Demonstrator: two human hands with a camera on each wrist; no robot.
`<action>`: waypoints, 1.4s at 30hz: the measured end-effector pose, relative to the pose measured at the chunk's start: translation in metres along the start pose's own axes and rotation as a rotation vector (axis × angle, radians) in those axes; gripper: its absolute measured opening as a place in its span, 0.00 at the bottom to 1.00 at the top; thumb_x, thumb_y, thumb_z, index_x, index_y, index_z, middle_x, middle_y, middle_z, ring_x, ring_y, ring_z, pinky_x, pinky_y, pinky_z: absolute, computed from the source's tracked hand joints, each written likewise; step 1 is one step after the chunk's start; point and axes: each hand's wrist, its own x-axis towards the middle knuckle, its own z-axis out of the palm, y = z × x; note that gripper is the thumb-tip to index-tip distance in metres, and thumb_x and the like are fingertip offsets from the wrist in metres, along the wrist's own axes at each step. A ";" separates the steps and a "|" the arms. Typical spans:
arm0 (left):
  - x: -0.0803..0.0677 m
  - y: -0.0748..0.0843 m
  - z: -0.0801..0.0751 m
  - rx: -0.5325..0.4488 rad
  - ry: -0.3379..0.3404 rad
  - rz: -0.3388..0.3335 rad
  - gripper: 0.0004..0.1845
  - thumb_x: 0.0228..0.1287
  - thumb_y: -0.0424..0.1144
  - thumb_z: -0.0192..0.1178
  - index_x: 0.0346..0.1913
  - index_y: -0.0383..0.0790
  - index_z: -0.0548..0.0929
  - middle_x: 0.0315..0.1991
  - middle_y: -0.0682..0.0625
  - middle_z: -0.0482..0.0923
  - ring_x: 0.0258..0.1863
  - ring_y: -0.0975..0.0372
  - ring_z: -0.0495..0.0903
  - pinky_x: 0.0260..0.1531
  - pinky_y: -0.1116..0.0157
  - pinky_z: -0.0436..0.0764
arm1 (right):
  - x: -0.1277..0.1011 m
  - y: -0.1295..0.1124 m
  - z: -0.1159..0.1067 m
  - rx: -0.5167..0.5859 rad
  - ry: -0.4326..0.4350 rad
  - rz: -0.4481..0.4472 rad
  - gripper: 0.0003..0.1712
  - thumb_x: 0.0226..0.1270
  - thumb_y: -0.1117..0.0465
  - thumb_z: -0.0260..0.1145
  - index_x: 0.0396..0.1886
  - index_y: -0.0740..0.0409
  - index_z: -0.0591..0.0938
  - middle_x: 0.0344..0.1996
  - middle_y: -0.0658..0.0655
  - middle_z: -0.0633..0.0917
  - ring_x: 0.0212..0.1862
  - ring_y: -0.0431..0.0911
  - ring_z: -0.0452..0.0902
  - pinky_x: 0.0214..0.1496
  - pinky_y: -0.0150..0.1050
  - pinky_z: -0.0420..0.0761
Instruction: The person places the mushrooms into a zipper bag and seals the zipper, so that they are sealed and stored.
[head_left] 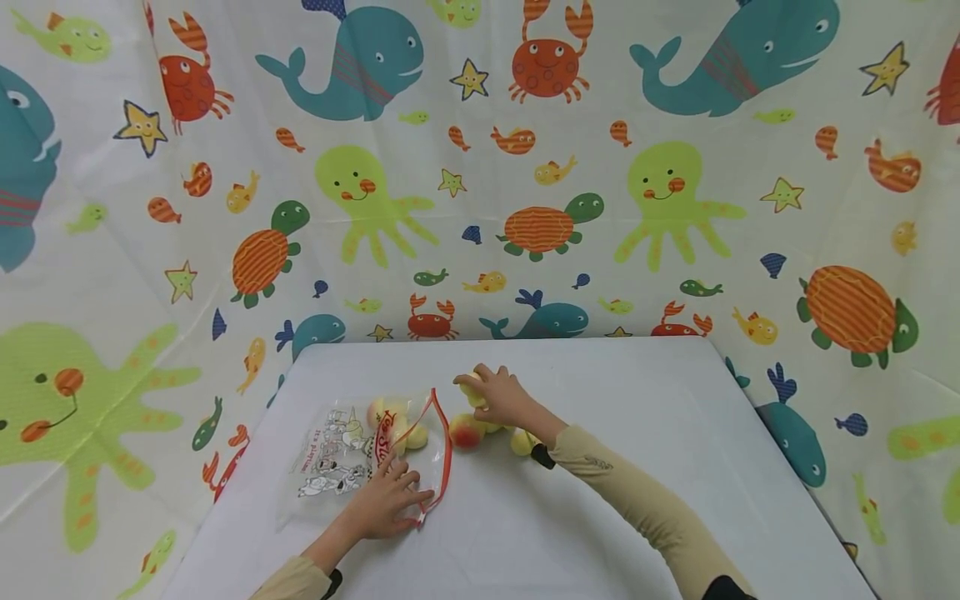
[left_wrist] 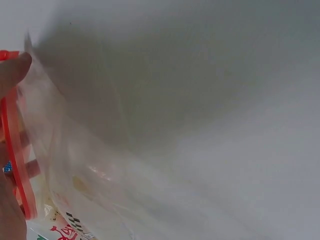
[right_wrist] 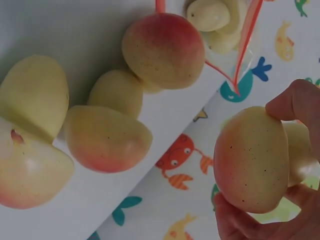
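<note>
My right hand [head_left: 502,398] holds a toy mushroom [right_wrist: 252,160] between thumb and fingers, raised over the table. Its speckled cap is yellow with a red blush, and a pale stem shows behind it. At the bag's red-edged mouth, my left hand [head_left: 390,500] grips the clear zip bag [head_left: 322,467], thumb on the red strip [left_wrist: 14,145] and fingers showing through the plastic. Inside the bag lie several pale mushrooms [head_left: 416,437]. Just outside its mouth is a red-blushed mushroom [right_wrist: 162,50], with more mushrooms [right_wrist: 107,142] beside it under my right arm.
A white table [head_left: 600,517] spreads beneath both hands. Its far edge [head_left: 570,338] meets a curtain [head_left: 465,300] printed with sea animals. Printed text and drawings cover the bag's front.
</note>
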 end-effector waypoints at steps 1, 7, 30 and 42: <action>0.000 0.000 0.000 -0.003 -0.002 -0.001 0.24 0.46 0.58 0.60 0.49 0.61 0.77 0.40 0.53 0.75 0.45 0.56 0.70 0.56 0.42 0.58 | -0.001 -0.001 0.001 0.006 0.001 -0.004 0.34 0.52 0.52 0.65 0.60 0.33 0.64 0.52 0.53 0.69 0.40 0.51 0.66 0.43 0.44 0.72; 0.000 0.002 -0.001 -0.023 -0.017 -0.015 0.23 0.47 0.58 0.60 0.49 0.60 0.78 0.40 0.53 0.75 0.45 0.56 0.69 0.57 0.42 0.57 | -0.004 -0.001 0.009 -0.012 0.031 -0.035 0.33 0.53 0.51 0.65 0.59 0.34 0.64 0.51 0.53 0.69 0.41 0.50 0.65 0.43 0.42 0.73; 0.000 0.005 0.003 0.034 0.034 -0.010 0.23 0.45 0.57 0.62 0.47 0.59 0.78 0.38 0.53 0.75 0.44 0.57 0.71 0.56 0.44 0.62 | -0.021 -0.022 0.029 -0.163 0.120 -0.117 0.26 0.64 0.45 0.51 0.61 0.39 0.60 0.47 0.50 0.70 0.33 0.47 0.70 0.30 0.34 0.73; -0.001 0.013 0.002 0.134 0.016 -0.003 0.25 0.44 0.56 0.63 0.49 0.57 0.76 0.38 0.54 0.74 0.41 0.59 0.71 0.49 0.52 0.71 | -0.027 -0.030 0.050 -0.098 0.140 -0.160 0.24 0.62 0.46 0.56 0.57 0.45 0.67 0.48 0.45 0.74 0.44 0.46 0.66 0.39 0.38 0.71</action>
